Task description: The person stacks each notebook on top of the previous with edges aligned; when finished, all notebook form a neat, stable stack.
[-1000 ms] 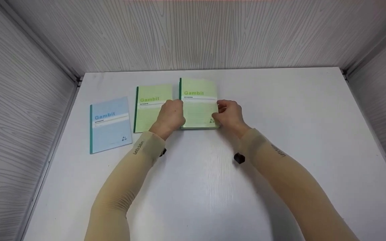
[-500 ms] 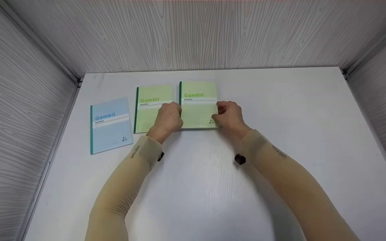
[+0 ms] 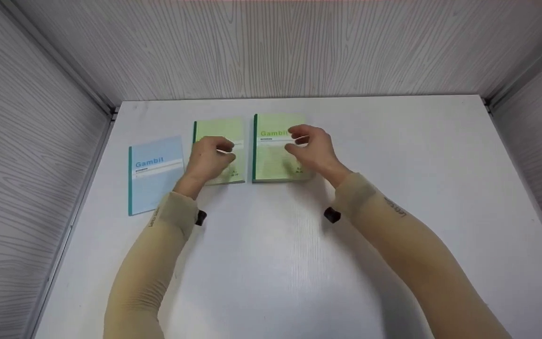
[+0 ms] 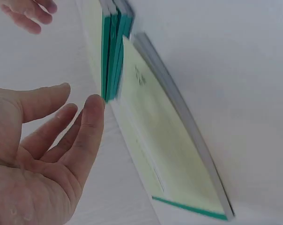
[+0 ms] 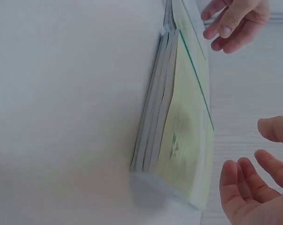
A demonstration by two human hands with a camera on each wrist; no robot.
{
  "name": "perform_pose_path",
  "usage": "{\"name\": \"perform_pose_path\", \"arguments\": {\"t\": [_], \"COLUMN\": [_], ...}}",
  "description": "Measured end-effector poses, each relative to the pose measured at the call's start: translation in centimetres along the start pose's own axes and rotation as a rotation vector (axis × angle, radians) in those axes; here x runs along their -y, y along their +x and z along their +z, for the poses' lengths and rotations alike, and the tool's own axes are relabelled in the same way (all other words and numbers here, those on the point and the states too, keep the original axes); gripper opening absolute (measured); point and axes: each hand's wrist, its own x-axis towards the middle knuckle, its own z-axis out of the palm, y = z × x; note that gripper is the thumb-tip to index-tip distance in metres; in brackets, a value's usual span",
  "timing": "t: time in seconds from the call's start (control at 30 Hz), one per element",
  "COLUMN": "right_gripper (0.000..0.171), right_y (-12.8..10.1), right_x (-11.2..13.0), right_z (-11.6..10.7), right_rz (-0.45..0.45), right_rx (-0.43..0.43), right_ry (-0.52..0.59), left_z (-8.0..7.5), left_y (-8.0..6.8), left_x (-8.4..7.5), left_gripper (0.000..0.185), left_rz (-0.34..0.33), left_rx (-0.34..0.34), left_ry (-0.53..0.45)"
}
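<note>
Three "Gambit" notebooks lie in a row on the white table (image 3: 275, 254). A blue notebook (image 3: 155, 176) is leftmost. Beside it lies a single green notebook (image 3: 219, 128), and my left hand (image 3: 221, 147) hovers over its lower half with relaxed fingers, holding nothing. To the right sits a stack of green notebooks (image 3: 271, 162). Above the stack's cover is my right hand (image 3: 298, 136), fingers loosely spread and empty. In the left wrist view my left hand (image 4: 71, 105) is just off the stack's green spines (image 4: 114, 51). The right wrist view shows the stack's page edges (image 5: 155, 122) and my right hand (image 5: 258, 154) beside them.
Grey wood-grain walls (image 3: 271, 47) close the table in at the back and on both sides. Bare white tabletop stretches to the right of the stack and across the front, where my two sleeved forearms (image 3: 393, 235) lie over it.
Both hands have let go of the stack's sides. My left hand has slid left over the single green notebook. My right hand has lifted up over the stack's cover.
</note>
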Motion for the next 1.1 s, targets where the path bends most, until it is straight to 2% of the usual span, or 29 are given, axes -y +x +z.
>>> {"name": "perform_pose_path", "arguments": {"t": [0.13,0.27,0.4,0.57,0.7,0.93,1.0,1.1], "right_gripper": [0.049,0.049,0.052,0.061,0.063,0.06,0.06,0.062], "right_y": [0.1,0.3,0.4,0.4,0.2,0.3,0.3,0.3], "right_x": [1.9,3.4,4.8,6.3,6.8,6.9,6.9,6.7], "right_z": [2.5,5.2,7.6,9.9,10.7,11.3,11.4,11.5], "right_rz": [0.022,0.055,0.079,0.156,0.215,0.283,0.272,0.256], "right_rx": [0.12,0.203,0.268,0.366,0.372,0.345,0.352,0.356], "right_ry": [0.012,0.035,0.02,-0.022,-0.042,-0.027,-0.035,-0.039], "left_z": [-2.7,-4.0,-4.0,-3.6,-3.3,-4.1,-4.5,-5.0], "left_y": [-0.1,0.1,0.7,1.1,1.5,1.6,1.6,1.6], "left_x": [1.9,2.9,3.3,4.0,4.2,4.8,5.1,5.6], "left_gripper": [0.044,0.053,0.06,0.061,0.058,0.058,0.058,0.057], "left_rz": [-0.025,-0.092,-0.169,-0.266,-0.271,-0.283,-0.289,-0.297], "left_rx": [0.004,0.061,0.11,0.125,0.096,0.055,0.03,0.003], "left_ry": [0.035,0.096,0.135,0.142,0.137,0.043,-0.011,-0.142]}}
